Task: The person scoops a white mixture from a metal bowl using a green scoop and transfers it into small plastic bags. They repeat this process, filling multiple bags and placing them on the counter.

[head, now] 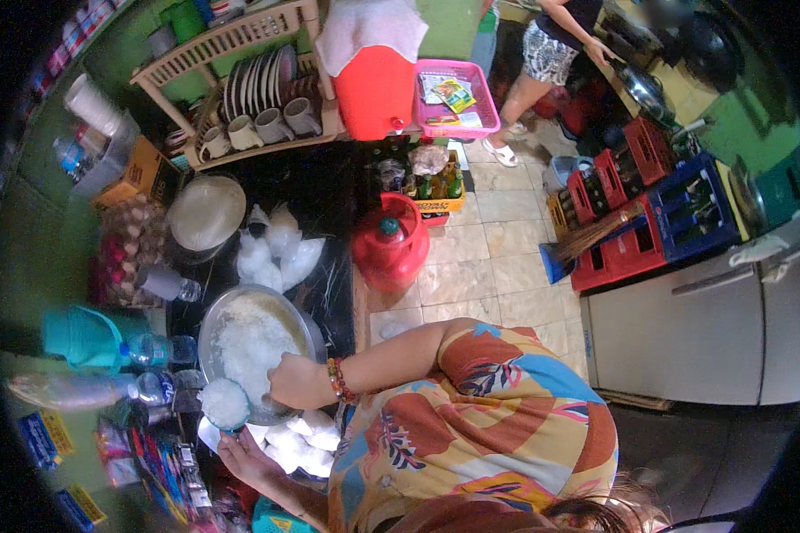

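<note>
My left hand (243, 458) holds a small teal cup (232, 424) heaped with white rice beside the rim of a large metal pot (313, 333). The pot holds more white rice (247, 340). Over its near side is my right hand (299, 381), its fingers curled down at the rice; whether it grips anything is hidden. A beaded bracelet (339, 380) is on that wrist. Knotted white plastic bags (303, 441) lie brightly lit below the pot. Further filled clear plastic bags (281, 256) rest on the black marble-patterned counter (327, 293) above it.
Nearby are a round lidded container (207, 212), plastic bottles (150, 350), a teal bucket (80, 336) and a dish rack (253, 136). A red gas cylinder (390, 246) stands beside the counter. Bottle crates (620, 250) sit by a refrigerator (687, 333). Another person (550, 50) stands farther off.
</note>
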Available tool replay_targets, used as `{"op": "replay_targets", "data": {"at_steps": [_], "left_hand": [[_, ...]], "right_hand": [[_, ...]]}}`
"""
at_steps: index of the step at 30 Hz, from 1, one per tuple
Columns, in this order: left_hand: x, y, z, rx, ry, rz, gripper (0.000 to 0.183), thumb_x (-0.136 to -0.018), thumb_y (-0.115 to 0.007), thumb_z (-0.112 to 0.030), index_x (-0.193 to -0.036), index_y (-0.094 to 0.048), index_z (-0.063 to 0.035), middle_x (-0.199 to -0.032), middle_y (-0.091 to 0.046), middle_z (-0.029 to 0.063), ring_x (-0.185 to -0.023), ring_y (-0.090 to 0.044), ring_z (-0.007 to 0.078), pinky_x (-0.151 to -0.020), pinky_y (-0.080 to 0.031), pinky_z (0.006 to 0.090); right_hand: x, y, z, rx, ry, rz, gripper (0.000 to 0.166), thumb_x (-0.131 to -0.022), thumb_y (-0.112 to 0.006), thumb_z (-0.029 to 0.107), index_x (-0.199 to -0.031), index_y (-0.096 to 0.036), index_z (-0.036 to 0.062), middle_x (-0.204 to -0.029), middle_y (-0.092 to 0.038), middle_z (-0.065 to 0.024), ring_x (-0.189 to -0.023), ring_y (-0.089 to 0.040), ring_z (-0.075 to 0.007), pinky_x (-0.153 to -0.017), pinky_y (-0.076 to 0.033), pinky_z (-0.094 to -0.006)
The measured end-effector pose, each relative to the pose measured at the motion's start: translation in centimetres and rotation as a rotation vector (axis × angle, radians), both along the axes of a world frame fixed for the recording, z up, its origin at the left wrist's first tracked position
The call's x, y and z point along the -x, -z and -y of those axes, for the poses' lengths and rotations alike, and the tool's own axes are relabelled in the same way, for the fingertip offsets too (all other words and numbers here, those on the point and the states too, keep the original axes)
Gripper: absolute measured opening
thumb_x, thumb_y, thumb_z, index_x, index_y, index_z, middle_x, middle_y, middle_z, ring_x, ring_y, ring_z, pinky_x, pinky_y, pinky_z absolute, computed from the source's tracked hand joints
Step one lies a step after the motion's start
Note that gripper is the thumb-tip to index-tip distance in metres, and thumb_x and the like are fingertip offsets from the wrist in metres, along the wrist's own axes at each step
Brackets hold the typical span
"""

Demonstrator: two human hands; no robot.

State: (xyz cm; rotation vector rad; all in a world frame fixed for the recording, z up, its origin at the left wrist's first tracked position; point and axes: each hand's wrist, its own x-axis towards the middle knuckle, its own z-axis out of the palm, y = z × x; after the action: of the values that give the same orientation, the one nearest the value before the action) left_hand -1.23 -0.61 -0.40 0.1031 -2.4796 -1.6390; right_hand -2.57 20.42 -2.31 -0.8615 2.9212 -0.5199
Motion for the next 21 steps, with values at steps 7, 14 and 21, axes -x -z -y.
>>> {"op": "replay_targets", "data": {"at_steps": [7,14,21], "left_hand": [[-0.9,4.5,5.7,-0.483,-0.098,-0.021,0.026,-0.096,-0.054,-0.021,-0.109,-0.053,0.0017,-0.108,-0.056,0.0159,-0.107,-0.053,0.0281,-0.101,-0.043,0.0431],[-3.2,1.4,3.0,-0.554,-0.283,0.032,0.027,-0.095,-0.056,-0.024,-0.105,-0.054,0.0018,-0.104,-0.058,0.0144,-0.102,-0.055,0.0243,-0.095,-0.046,0.037],[-3.5,1.2,2.6,-0.495,-0.288,-0.014,0.029,-0.096,-0.057,-0.023,-0.102,-0.053,0.0043,-0.103,-0.057,0.0145,-0.1,-0.056,0.023,-0.096,-0.048,0.0371]], "right_hand": [[1.6,-0.6,-0.4,0.017,0.047,0.004,0.018,-0.078,-0.058,0.016,-0.092,-0.07,0.014,-0.083,-0.065,-0.0077,-0.076,-0.066,-0.023,-0.059,-0.05,-0.0363],[3.3,0.6,-0.5,-0.036,0.079,-0.095,0.016,-0.08,-0.056,0.015,-0.083,-0.071,0.0122,-0.083,-0.066,-0.0071,-0.07,-0.065,-0.0212,-0.064,-0.045,-0.0357],[2.8,-1.3,-0.4,-0.043,-0.136,-0.012,0.015,-0.078,-0.057,0.015,-0.08,-0.071,0.0088,-0.071,-0.067,-0.0102,-0.07,-0.067,-0.0256,-0.063,-0.051,-0.039]]}}
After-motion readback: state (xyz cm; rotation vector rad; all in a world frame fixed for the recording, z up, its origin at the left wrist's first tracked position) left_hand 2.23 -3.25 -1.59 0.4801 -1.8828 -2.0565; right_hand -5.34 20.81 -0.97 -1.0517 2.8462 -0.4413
